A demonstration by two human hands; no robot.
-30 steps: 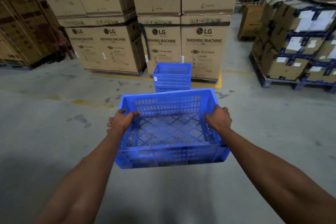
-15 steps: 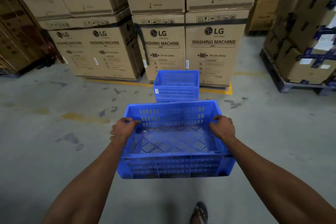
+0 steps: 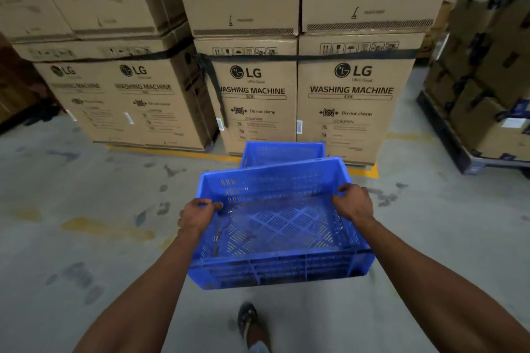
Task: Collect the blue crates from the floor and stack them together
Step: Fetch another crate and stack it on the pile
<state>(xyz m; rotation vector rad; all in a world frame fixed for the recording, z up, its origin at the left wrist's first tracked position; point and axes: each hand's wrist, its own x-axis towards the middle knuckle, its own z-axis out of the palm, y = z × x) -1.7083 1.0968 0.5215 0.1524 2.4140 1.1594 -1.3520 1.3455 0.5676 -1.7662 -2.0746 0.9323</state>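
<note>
Up off the floor, a blue plastic crate is carried between two bare hands, tilted a little so its right side sits higher than its left. It is a shallow rectangular tray-type crate with an open top. Its base is a lattice of slotted panels laid out in a diamond pattern, the far wall carries rows of short vertical vent slots, and the near wall shows horizontal ribs crossed by upright ones. The inner floor looks glossy and catches light.

The left hand grips the left rim, fingers curled over the edge and the thumb lying along the inside of the wall. The right hand holds the right rim the same way, its fingers wrapped over the top edge and curled down inside.

Just beyond the carried crate, a second blue crate stands on the concrete floor, its lower part hidden behind the held one. It sits directly in front of tall cardboard cartons printed "LG WASHING MACHINE", strapped with a dark band, and bordered at the base by a yellow floor line. To the right is a pallet of taped brown boxes. A sandalled foot shows below the crate.
</note>
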